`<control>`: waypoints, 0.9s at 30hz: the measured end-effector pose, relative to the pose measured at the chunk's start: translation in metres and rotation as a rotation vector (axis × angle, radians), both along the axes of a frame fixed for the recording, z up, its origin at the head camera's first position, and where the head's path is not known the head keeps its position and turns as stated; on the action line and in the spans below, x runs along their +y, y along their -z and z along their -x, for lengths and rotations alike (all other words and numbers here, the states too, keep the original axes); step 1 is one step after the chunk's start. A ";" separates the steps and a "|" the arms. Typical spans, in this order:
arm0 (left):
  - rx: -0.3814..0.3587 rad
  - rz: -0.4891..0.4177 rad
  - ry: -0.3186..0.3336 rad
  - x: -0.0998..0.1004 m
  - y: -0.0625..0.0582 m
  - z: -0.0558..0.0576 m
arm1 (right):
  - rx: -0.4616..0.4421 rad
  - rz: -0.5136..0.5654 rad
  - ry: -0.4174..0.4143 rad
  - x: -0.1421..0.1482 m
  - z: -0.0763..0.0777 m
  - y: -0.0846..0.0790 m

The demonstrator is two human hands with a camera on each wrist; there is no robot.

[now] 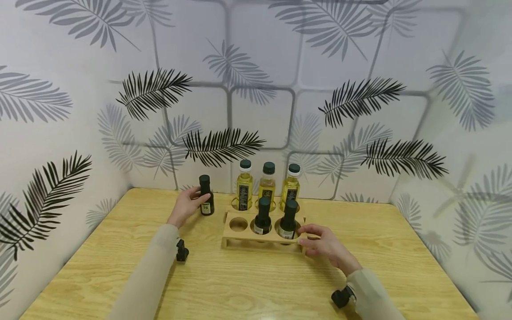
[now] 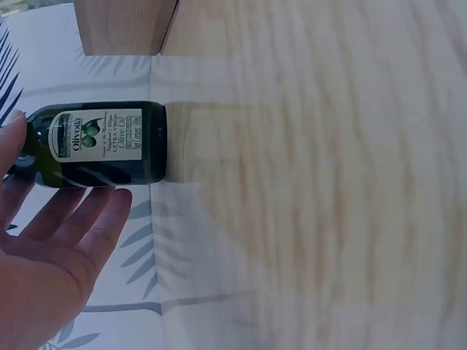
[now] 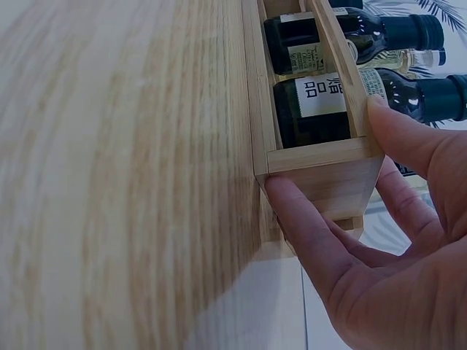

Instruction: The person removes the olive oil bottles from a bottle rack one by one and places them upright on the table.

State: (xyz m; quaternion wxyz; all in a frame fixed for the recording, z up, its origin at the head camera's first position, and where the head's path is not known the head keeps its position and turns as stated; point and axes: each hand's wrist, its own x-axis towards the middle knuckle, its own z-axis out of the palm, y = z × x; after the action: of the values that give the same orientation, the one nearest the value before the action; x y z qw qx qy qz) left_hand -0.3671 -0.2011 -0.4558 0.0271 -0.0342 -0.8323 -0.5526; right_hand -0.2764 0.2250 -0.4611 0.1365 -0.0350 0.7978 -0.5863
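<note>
My left hand (image 1: 188, 205) pinches a small dark green olive oil bottle (image 1: 206, 203) near its neck, thumb on one side and fingers behind. The bottle stands upright, its base at the table surface; its label (image 2: 98, 135) reads "Olivoilà". To its right is a two-tier wooden bottle rack (image 1: 240, 235). Two dark bottles (image 1: 263, 218) sit in its front tier, whose left hole is vacant. Three clear bottles of yellow oil (image 1: 267, 184) fill the back tier. My right hand (image 1: 326, 244) holds the rack's right end, its thumb at the top board and a finger along the lower edge (image 3: 292, 204).
The rack stands on a wood-grain table (image 1: 248, 284) near its back edge. A wall covering with leaf prints (image 1: 260, 111) rises behind and at both sides. Small black cameras (image 1: 182, 251) are strapped to both wrists.
</note>
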 end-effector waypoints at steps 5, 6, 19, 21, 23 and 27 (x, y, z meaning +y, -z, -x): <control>-0.008 0.017 0.005 -0.003 0.001 0.001 | 0.000 -0.013 0.004 0.000 0.001 0.000; -0.005 0.017 0.005 -0.004 0.001 0.001 | -0.002 -0.014 0.005 0.000 0.000 0.000; 0.043 -0.039 -0.078 -0.006 -0.005 -0.008 | -0.002 -0.008 0.015 0.000 0.000 0.001; 0.041 -0.030 -0.097 -0.006 -0.006 -0.009 | -0.003 -0.003 0.017 0.000 0.000 0.001; 0.034 -0.038 -0.109 -0.007 -0.007 -0.011 | -0.004 -0.001 0.017 0.000 0.001 0.001; 0.018 -0.070 -0.113 -0.005 -0.010 -0.014 | -0.006 -0.001 0.017 0.000 0.001 0.000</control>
State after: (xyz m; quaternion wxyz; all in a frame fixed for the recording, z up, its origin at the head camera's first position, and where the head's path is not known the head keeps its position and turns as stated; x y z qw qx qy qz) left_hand -0.3532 -0.2063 -0.4459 0.0672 0.0089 -0.8127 -0.5787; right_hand -0.2770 0.2253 -0.4610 0.1340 -0.0266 0.7979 -0.5872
